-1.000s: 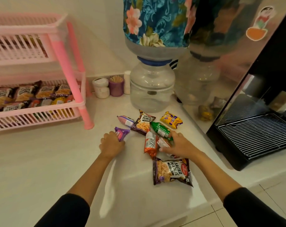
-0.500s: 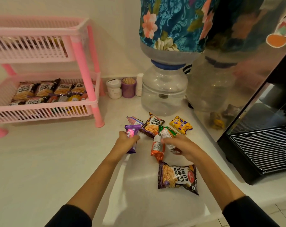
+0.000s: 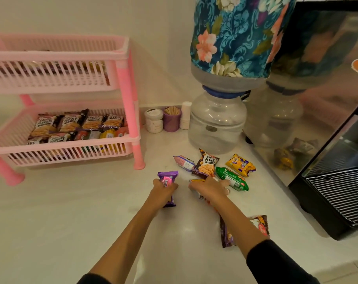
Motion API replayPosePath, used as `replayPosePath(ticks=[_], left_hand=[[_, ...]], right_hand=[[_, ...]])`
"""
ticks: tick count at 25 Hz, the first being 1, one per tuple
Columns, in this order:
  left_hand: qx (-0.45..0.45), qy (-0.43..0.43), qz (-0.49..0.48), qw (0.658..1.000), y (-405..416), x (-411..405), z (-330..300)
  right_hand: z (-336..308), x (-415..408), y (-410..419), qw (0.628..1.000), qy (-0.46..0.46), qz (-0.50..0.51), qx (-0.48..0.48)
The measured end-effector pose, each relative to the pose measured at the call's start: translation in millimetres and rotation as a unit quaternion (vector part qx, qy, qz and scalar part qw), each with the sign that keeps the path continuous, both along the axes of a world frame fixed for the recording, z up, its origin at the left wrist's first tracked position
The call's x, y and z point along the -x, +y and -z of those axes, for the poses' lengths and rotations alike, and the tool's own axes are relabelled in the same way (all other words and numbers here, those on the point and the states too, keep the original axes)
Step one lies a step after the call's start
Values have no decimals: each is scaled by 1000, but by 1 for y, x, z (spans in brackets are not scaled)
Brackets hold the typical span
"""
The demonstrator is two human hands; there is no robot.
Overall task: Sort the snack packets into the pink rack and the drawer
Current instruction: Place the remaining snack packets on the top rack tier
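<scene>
Nearest: dark brown salted-peanuts packet [image 3: 262, 226] flat on white counter [image 3: 71, 222], mostly hidden under right forearm.

Left hand [image 3: 163, 190] closed round purple biscuit packet [image 3: 168, 182], fingers wrapped on its middle, packet upright with top end sticking out above the fist.

Right hand [image 3: 209, 187] palm-down over an orange packet [image 3: 195, 181], only an edge visible; fingers curled low, grip on it not readable. Cannot tell whether holding or just resting.

Just right of that hand: green foil packet [image 3: 232, 178] lying diagonal, touching the fingertips' side.

Farther: second brown salted-peanuts packet [image 3: 206, 163], pink-and-white wrapped packet [image 3: 183, 161] on its left, yellow biscuit packet [image 3: 240, 165] on its right. All loose on counter, close together.

Far left: pink two-tier plastic rack [image 3: 125, 95]. Lower tier holds a row of salted-peanuts packets plus mixed red and yellow ones. Upper tier contents blurred behind slats.

Far centre: white jar [image 3: 153, 120], purple toothpick cup [image 3: 172, 119], clear water jug with floral cloth cover [image 3: 231, 37]. Black appliance with wire grille [image 3: 342, 193] at right.
</scene>
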State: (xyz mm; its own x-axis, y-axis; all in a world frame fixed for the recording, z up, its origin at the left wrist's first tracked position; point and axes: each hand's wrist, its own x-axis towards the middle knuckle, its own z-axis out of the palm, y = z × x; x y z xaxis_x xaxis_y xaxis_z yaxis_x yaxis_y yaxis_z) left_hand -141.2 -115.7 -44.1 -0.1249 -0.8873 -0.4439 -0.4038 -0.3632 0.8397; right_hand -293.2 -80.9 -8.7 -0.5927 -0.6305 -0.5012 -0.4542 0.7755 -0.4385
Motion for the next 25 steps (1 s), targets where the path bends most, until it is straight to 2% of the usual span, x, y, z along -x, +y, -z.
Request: replayPosePath(ticks=[3,7,10,13,17,21,23,25], left_hand=[[11,18,36,999,-8,-28,-10],[53,43,94,993,-16,-60,-43],[115,55,141,982,-24,-84,-83],[200,50,182,961,-31,-114,-137],[333,89,181,921,-49,-165,-230],[464,35,146,873,-91,-216,-324],[481,-2,82,873,-126,-241,-367],[446,-44,65,892,-160,-262,-392]], right_hand=[[0,-1,7,999,-25,-2,31],[-12,-10,22,974,-147,44,164],[-50,-40,14,944,-211,41,248],[-116,-88,2,909,-262,-6,323],[-209,-147,-17,843,-290,-89,444],[-297,-194,-60,793,-289,-187,503],[-334,-213,-94,792,-261,-218,508],[-362,-230,-132,801,-243,-229,497]])
